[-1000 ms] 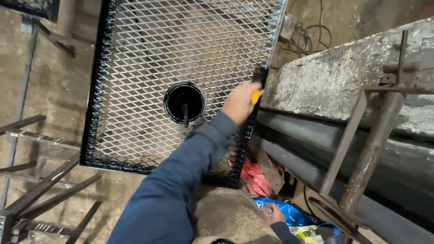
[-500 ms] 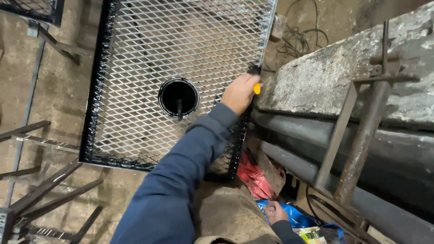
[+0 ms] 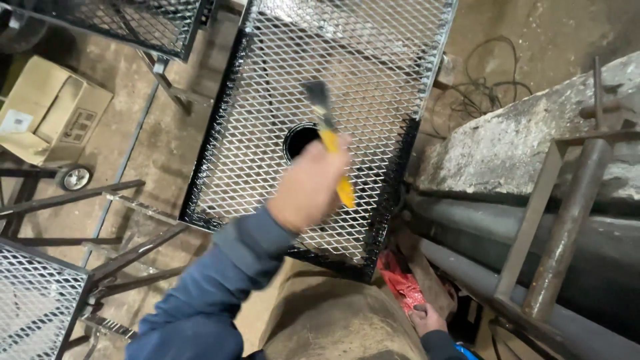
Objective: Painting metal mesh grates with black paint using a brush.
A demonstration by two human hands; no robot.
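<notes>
My left hand [image 3: 308, 190] is raised over a metal mesh panel [image 3: 347, 60] with a black-painted frame. It grips a yellow-handled paintbrush [image 3: 328, 137] whose dark bristles point up and away. Just beyond the hand, a round can of black paint [image 3: 298, 139] sits at the panel's middle. My blue sleeve [image 3: 213, 280] runs down to the lower left. My right hand [image 3: 427, 319] rests low by my knee, next to a red rag [image 3: 400, 283], its fingers curled and mostly hidden.
A rough concrete slab [image 3: 527, 140] and thick grey pipes [image 3: 587, 267] line the right side. Cables [image 3: 490, 87] lie on the floor behind. A cardboard box [image 3: 53, 110], a small wheel [image 3: 73, 177], steel bars [image 3: 127, 257] and another mesh panel [image 3: 37, 303] are at the left.
My left hand has lifted the brush off the panel's right frame edge and swung it left, over the mesh near the paint can. The view has tilted and moved closer.
</notes>
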